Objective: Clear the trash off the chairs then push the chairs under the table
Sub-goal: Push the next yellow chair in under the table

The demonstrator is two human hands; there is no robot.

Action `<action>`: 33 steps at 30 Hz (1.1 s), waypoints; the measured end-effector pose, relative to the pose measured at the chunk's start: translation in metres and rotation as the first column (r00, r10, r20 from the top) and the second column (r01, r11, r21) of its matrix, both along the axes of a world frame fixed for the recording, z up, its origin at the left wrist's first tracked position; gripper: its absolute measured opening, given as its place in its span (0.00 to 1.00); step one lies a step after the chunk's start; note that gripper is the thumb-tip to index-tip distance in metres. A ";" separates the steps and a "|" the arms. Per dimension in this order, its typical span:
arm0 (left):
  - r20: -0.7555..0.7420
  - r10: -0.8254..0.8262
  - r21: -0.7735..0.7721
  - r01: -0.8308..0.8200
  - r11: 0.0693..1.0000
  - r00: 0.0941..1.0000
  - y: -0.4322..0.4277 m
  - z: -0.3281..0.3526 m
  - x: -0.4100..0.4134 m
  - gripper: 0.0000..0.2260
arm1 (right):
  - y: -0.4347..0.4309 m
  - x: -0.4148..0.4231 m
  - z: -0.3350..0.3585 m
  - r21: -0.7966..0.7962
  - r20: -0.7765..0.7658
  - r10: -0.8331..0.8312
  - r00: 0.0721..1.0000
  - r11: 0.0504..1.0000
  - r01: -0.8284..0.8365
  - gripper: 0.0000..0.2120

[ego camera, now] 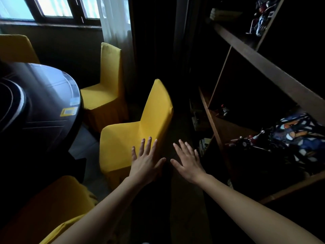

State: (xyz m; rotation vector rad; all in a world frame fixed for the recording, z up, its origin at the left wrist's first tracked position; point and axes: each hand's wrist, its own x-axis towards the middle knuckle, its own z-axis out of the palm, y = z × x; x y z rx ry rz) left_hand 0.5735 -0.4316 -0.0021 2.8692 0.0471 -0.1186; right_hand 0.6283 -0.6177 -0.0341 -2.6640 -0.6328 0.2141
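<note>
Head view: left hand [146, 162], fingers [148, 145] straight and spread, over smooth yellow fabric-covered chair [123, 136]; right hand [188, 162] likewise spread, empty; round glossy dark worktop [49, 95] beside.

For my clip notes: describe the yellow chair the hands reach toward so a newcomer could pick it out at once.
From the dark round table at left, look right toward the wooden shelving. The chair stands mid-frame between them. Unlike the other yellow chairs, it has the left hand over its seat's near corner.
</note>
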 end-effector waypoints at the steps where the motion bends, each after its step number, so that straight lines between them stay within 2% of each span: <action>1: 0.004 -0.003 0.001 0.003 1.000 1.000 -0.001 0.001 0.007 0.33 | -0.001 0.007 0.001 0.013 -0.003 -0.006 1.000 1.000 0.006 0.30; 10: 0.049 0.010 -0.040 -0.008 0.999 0.999 0.006 -0.009 0.094 0.33 | 0.008 0.080 0.002 0.075 0.001 -0.011 1.000 0.997 0.010 0.30; 24: 0.082 0.068 -0.149 -0.055 0.987 0.994 0.032 -0.005 0.305 0.33 | 0.042 0.297 0.021 0.058 0.051 -0.013 0.999 0.998 0.010 0.28; 33: 0.007 0.098 -0.214 -0.094 0.972 0.995 0.053 -0.010 0.386 0.32 | 0.068 0.380 0.029 0.017 0.053 0.028 0.998 0.999 -0.029 0.28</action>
